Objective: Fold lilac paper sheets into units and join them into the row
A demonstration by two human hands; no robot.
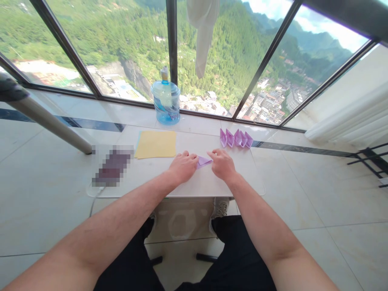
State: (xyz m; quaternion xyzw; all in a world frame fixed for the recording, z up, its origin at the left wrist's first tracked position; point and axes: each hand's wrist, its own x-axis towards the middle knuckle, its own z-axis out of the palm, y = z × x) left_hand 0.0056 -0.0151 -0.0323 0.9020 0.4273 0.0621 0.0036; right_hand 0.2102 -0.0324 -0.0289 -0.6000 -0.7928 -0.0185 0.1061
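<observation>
A small piece of folded purple paper (204, 161) lies on the white table, between my two hands. My left hand (184, 165) has its fingers curled over the paper's left end and covers that part. At the paper's right tip, my right hand (222, 163) is closed with the index finger bent toward the fold. Behind it, several folded purple paper pieces (236, 138) stand in a row near the table's far right. A stack of yellow paper sheets (156, 144) lies to the left of my hands.
A clear blue water jug (165, 102) stands by the window beyond the table (194, 186). A blurred-out dark object (112, 167) with a cable lies at the table's left. A grey pole (50, 121) slants in from the left. White curtains hang at right.
</observation>
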